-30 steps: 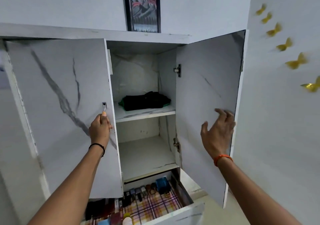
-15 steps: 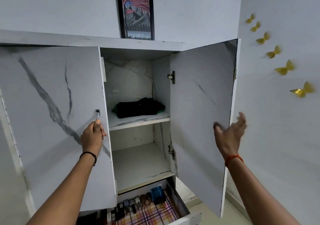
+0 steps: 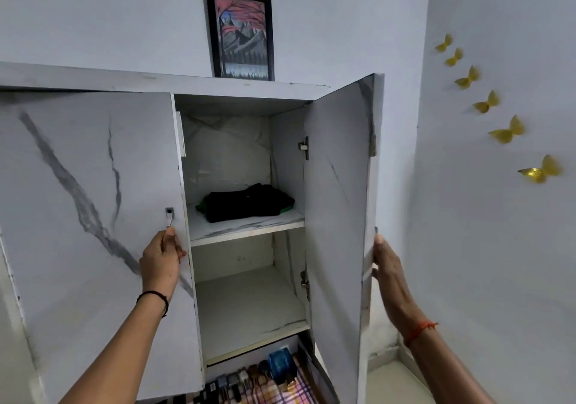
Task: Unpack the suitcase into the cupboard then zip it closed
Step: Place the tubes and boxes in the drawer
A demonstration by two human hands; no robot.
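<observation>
The white marble-patterned cupboard stands with both doors swung out. My left hand (image 3: 162, 260) grips the lower end of the metal handle (image 3: 169, 216) on the left door (image 3: 78, 201). My right hand (image 3: 388, 266) holds the free edge of the right door (image 3: 336, 216), thumb on the edge and fingers hidden behind the panel. A folded black garment (image 3: 246, 202) with a bit of green under it lies on the upper shelf (image 3: 249, 230). The lower shelf (image 3: 249, 307) holds nothing. No suitcase is in view.
Below the shelves a drawer (image 3: 307, 363) is pulled out, holding small dark items and a blue box on checked cloth. A framed picture (image 3: 241, 32) stands on the cupboard top. Gold butterfly decorations (image 3: 506, 132) dot the right wall, close beside the right door.
My right hand moved right from in front of the right door's inner face to its free edge and took hold of it. The door now shows narrower. My left hand stayed on the handle.
</observation>
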